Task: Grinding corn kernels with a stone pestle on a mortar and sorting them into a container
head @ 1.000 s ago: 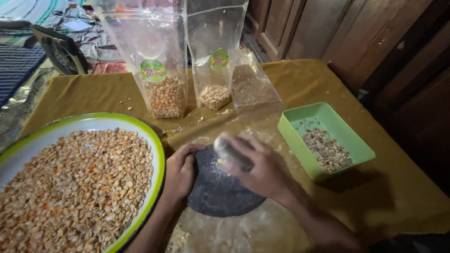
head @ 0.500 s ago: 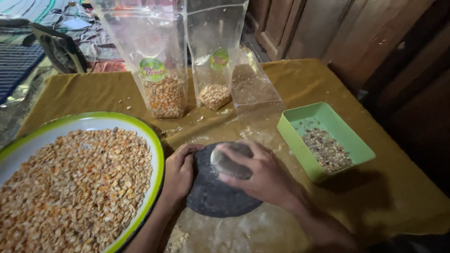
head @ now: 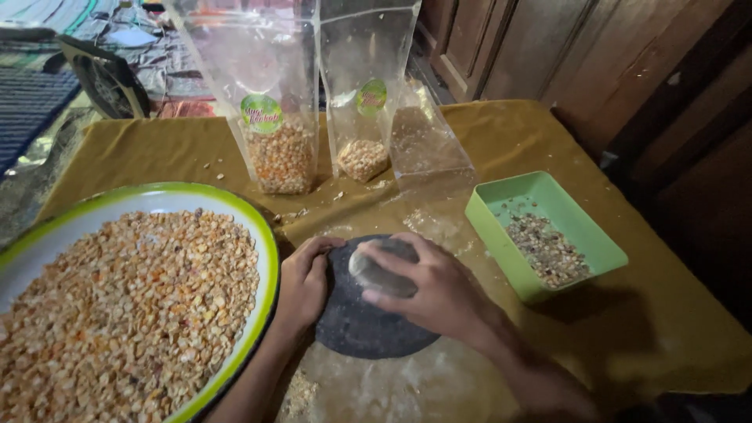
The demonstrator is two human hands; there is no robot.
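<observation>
One smooth grey grinding stone (head: 382,270) was gripped by the right hand (head: 435,290) on one dark round stone slab (head: 368,325), whose near-left edge was steadied by the left hand (head: 301,286). Three clear plastic pouches (head: 270,94), one white green-rimmed bowl (head: 262,235) and one green square tray (head: 482,219) were counted. Since earlier frames, the stone was shifted slightly nearer. Bare ochre cloth (head: 674,329) remained at right.

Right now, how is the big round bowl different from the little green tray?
The round bowl is far bigger, white inside with a green rim; the square tray is green all over. The bowl is heaped with pale orange kernels; the tray holds a thin layer of greyish bits. Both sit on the mustard cloth.
</observation>
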